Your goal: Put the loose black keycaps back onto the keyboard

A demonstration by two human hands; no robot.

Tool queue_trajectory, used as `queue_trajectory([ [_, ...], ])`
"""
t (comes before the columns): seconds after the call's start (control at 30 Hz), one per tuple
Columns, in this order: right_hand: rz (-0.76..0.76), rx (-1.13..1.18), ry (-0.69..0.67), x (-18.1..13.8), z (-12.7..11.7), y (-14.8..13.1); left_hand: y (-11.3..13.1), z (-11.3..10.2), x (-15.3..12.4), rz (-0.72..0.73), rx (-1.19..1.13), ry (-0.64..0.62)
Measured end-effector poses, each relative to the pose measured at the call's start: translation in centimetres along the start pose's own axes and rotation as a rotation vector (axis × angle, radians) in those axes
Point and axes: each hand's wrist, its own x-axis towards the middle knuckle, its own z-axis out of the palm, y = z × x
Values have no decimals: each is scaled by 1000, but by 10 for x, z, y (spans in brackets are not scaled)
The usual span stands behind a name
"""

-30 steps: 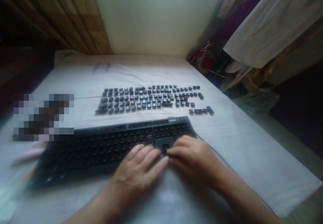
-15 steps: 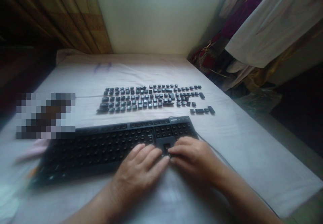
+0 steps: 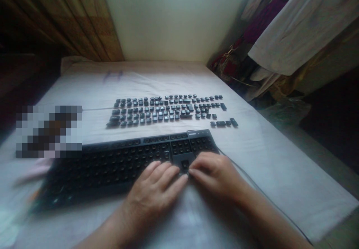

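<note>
A black keyboard (image 3: 120,148) with its keycaps off lies at a slant across the near part of the cloth. My left hand (image 3: 157,189) rests on its lower right part, palm down, fingers and thumb stretched out toward the arrow-key area. Just right of it, my right hand (image 3: 213,172) bends over the keyboard's lower right corner, thumb and forefinger pinched together at the near edge. Whatever might be between those fingertips is too small and blurred to make out. Beyond the keyboard, loose black keycaps (image 3: 148,114) lie in rows.
A white cloth (image 3: 269,155) covers the surface. The keyboard's cable (image 3: 252,181) runs along the right, past my right forearm. A pixelated patch hides something at the left. Hanging clothes (image 3: 288,32) are at the right, a curtain (image 3: 84,20) at the back left.
My right hand's fingers have drawn in closer together and pulled back slightly from the arrow-key area. My left hand stays in place on the keyboard. The view has shifted slightly.
</note>
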Motion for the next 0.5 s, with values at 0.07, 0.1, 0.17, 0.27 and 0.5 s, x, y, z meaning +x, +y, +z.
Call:
queue_trajectory([
  [0.07,7,-5,-12,0,0,0,0,0,0,-5,6,-4],
  [0.1,10,-8,-15,0,0,0,1,0,0,-4,6,-8],
  [0.17,17,-11,-21,0,0,-1,1,0,0,0,4,-12],
  [0.27,21,-15,-26,1,-1,-1,2,1,0,-7,3,-9],
  [0.5,18,-33,-22,2,0,-3,2,2,1,-10,4,2],
])
